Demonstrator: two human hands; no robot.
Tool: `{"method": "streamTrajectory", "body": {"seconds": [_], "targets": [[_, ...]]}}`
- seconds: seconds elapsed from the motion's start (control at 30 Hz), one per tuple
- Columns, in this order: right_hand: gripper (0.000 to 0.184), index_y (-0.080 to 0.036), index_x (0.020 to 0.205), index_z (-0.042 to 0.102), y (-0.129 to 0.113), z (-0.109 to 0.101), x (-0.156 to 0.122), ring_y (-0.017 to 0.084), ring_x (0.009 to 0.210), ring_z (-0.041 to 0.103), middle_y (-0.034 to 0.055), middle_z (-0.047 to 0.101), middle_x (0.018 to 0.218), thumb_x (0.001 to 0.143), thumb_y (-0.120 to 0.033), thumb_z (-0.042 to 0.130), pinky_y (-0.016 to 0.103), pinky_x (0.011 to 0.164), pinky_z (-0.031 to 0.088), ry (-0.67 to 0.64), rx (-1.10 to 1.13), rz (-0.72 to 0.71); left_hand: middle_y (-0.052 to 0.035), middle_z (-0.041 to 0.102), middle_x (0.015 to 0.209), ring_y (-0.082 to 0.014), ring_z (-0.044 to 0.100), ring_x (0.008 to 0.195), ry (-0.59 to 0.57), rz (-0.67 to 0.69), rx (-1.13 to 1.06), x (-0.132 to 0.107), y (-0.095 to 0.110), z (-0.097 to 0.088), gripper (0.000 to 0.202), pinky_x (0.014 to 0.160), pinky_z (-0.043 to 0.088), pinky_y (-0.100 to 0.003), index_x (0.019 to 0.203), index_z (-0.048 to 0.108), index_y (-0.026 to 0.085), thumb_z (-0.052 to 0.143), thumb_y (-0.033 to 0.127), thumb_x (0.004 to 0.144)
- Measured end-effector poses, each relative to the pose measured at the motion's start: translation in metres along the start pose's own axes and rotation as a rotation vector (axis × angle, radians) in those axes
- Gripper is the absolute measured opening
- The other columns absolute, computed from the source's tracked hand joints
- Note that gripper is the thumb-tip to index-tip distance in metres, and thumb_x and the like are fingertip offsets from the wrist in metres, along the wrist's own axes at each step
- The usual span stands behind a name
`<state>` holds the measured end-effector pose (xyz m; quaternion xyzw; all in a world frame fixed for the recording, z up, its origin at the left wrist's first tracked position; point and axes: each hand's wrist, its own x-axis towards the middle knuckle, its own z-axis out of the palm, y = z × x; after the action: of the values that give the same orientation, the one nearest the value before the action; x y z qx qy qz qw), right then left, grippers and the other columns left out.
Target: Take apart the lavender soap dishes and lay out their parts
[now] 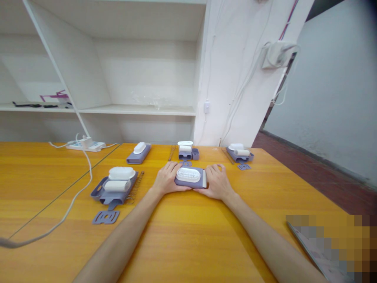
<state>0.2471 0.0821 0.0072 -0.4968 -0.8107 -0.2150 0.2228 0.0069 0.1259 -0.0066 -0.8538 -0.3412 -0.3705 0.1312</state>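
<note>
Both left hand and right hand pinch a purple case by its ends.

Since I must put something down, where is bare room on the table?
The table is bare before the held purple case, between both forearms, and from the right hand to the right edge. Crowded: left of the left hand, around the slotted plate and white roller; likewise the back.

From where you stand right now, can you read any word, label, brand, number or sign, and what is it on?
No text can be read anywhere.
Grey-purple case between the left hand and right hand: no lettering visible.
Power strip: any markings are too small and blurred.
Flat item, lower right: pixelated, unreadable.
</note>
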Motion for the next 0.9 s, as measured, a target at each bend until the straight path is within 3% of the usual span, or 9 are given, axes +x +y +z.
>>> {"method": "streamTrajectory", "body": {"seconds": [0.63,0.77,0.9], "targets": [[0.061,-0.017,0.081,0.054,0.004,0.002,-0.002,0.024,0.083,0.046,0.0078,0.058,0.083,0.064,-0.076,0.056,0.038,0.079,0.029,0.061,0.092,0.031,-0.0124,0.058,0.115,-0.0271,0.052,0.107,-0.035,-0.067,-0.046,0.0,0.002,-0.003,0.084,0.09,0.047,-0.04,0.124,0.048,0.018,0.061,0.072,0.06],[0.065,-0.016,0.088,0.055,0.006,0.005,-0.001,0.025,0.086,0.048,0.0089,0.06,0.085,0.064,-0.077,0.056,0.039,0.081,0.03,0.106,0.105,0.077,-0.0125,0.058,0.114,-0.0276,0.053,0.107,0.002,-0.096,-0.02,0.0,0.003,-0.002,0.084,0.09,0.047,-0.04,0.123,0.049,0.018,0.062,0.072,0.06],[0.074,-0.012,0.108,0.051,0.006,0.011,-0.002,0.027,0.093,0.051,0.0126,0.061,0.1,0.067,-0.073,0.058,0.042,0.086,0.031,0.237,0.123,0.104,-0.0135,0.058,0.114,-0.0282,0.053,0.107,0.058,-0.129,0.002,0.001,0.002,-0.001,0.082,0.091,0.046,-0.04,0.121,0.05,0.016,0.062,0.071,0.061]]}}
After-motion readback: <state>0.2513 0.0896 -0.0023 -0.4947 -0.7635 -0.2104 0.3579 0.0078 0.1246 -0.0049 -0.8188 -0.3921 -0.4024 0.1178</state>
